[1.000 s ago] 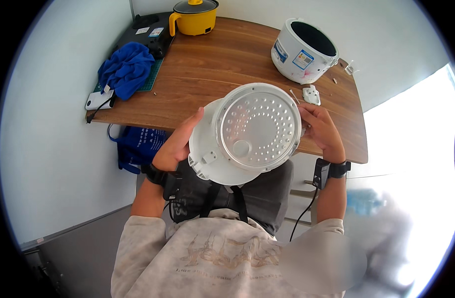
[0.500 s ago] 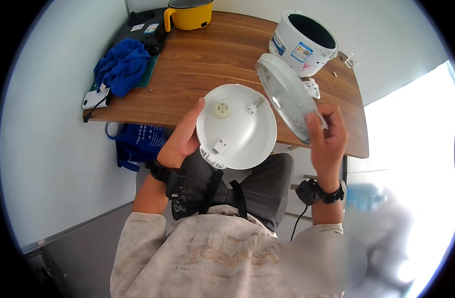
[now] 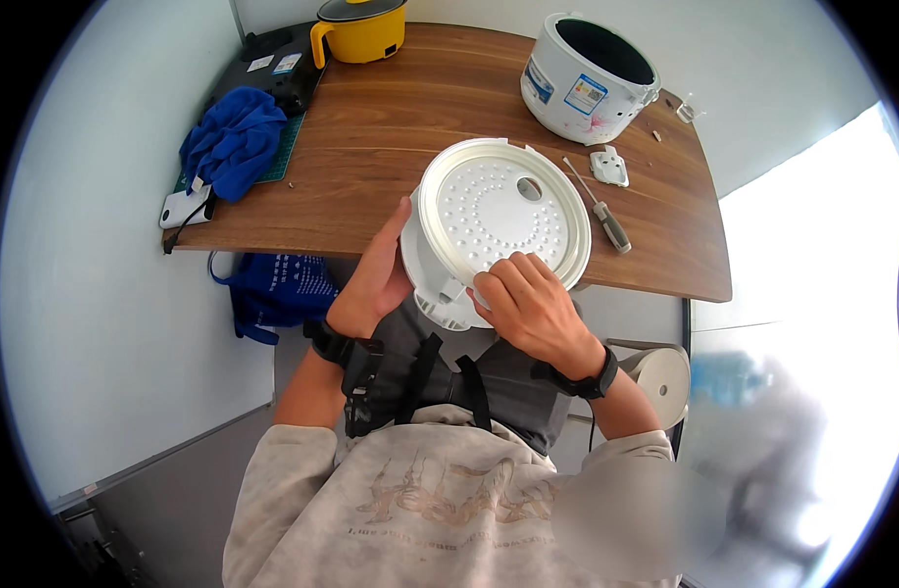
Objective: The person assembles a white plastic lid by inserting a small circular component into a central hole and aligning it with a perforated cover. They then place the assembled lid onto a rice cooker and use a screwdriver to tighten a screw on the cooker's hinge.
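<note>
My left hand [image 3: 379,274] grips the left rim of a white rice cooker lid [image 3: 422,263], held hollow side up over my lap at the table's front edge. Over that lid lies a round inner lid plate [image 3: 503,211] with rings of small bumps and an oval hole. The plate hides most of the lid's inside. My right hand [image 3: 538,312] has its fingers curled round the plate's near edge, closed on it. Whether the plate is seated in the lid or only resting above it, I cannot tell.
A screwdriver [image 3: 609,223] and a white plastic part [image 3: 609,167] lie right of the lid. Behind them stands the rice cooker body [image 3: 589,93]. A yellow pot [image 3: 371,37], a black case [image 3: 288,73] and a blue cloth [image 3: 234,142] occupy the table's left side.
My right hand has brought the inner lid plate left and down from a raised, tilted position to over the lid. The screwdriver is now uncovered. My left hand still holds the lid.
</note>
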Demonstrator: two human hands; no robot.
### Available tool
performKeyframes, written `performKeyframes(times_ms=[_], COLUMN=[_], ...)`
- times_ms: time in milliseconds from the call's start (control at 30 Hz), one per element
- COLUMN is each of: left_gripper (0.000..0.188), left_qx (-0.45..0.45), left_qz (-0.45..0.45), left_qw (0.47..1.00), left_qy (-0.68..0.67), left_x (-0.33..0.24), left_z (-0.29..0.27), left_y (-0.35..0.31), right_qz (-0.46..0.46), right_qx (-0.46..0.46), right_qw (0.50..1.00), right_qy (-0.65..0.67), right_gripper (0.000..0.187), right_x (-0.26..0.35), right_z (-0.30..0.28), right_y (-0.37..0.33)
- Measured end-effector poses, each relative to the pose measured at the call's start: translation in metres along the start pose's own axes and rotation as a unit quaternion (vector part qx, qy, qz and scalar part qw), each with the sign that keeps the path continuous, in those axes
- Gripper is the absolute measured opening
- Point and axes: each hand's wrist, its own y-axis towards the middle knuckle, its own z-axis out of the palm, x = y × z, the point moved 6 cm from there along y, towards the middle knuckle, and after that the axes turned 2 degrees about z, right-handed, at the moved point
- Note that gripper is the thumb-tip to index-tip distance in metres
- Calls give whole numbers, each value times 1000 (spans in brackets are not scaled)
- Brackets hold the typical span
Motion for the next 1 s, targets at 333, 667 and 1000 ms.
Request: performKeyframes(times_ms=[333, 667, 1000], left_gripper=[51, 51, 47], left_qx=[54, 19, 3], left_qz=[136, -93, -46], left_qw=[977, 995, 987], left_qy=[153, -17, 154], left_x=[-22, -11, -15], left_z=[23, -33, -31], left_y=[-20, 21, 19], right_qz=[76, 192, 338], right_qx=[-110, -6, -102], right_qw=[988, 957, 909], right_qy=[77, 217, 223], right_gripper=[34, 37, 37], right_x=[-34, -77, -105], right_z=[-51, -17, -7], right_y=[-19, -62, -87])
